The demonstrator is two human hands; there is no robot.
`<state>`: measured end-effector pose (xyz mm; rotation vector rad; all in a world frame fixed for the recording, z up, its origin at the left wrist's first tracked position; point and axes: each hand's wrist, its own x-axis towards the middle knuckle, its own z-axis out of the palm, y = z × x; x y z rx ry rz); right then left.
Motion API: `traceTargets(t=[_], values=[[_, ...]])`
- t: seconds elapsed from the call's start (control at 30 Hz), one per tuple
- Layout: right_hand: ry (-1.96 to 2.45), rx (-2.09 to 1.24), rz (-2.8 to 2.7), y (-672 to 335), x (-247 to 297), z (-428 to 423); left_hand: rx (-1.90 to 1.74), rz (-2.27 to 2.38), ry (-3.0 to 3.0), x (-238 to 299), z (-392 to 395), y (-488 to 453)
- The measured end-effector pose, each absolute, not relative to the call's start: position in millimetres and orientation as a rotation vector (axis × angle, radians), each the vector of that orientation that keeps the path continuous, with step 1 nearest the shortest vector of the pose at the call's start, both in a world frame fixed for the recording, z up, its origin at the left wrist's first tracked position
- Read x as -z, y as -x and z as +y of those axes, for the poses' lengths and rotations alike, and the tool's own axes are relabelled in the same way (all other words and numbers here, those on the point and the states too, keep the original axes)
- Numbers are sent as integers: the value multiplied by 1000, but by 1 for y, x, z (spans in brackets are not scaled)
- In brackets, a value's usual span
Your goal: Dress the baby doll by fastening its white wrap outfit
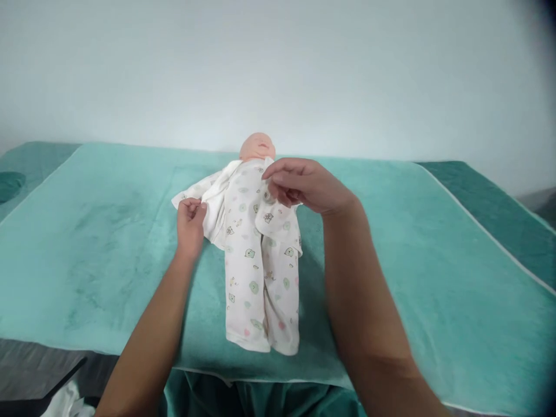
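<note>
A baby doll [258, 146] lies on its back, dressed in white printed baby clothes, its head at the far end. The open front of the baby shirt [216, 217] is spread out to the left, and my left hand [191, 223] pinches its edge near the sleeve. Over the doll's chest hovers my right hand [304, 184], fingers loosely bent and apart, with nothing seen in them. It partly hides the other front panel and sleeve of the shirt. White printed baby trousers [245, 289] cover the legs, which point toward me.
A light green plush cover [108, 243] spreads over the table, with darker green cloth [482, 200] at the far right. The pale wall [278, 69] rises behind the table. A white crumpled cloth [67, 399] shows below the table at the lower left.
</note>
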<state>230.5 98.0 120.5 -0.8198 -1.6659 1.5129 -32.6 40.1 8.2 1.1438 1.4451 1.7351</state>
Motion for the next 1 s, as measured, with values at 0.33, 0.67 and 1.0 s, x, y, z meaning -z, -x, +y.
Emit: traceTargets(t=[0.33,0.67,1.0], values=[[896,-1090,-1290,-234,-73,113,-1662,1322,-1528,-96,11,-34],[1395,-701,-1676,-210,-79,123,-1347,1266,-1642,-111,37,-48],[1598,-532,-1568,-193,-73,143,-1334,1704,-1581,-88,141,-59]])
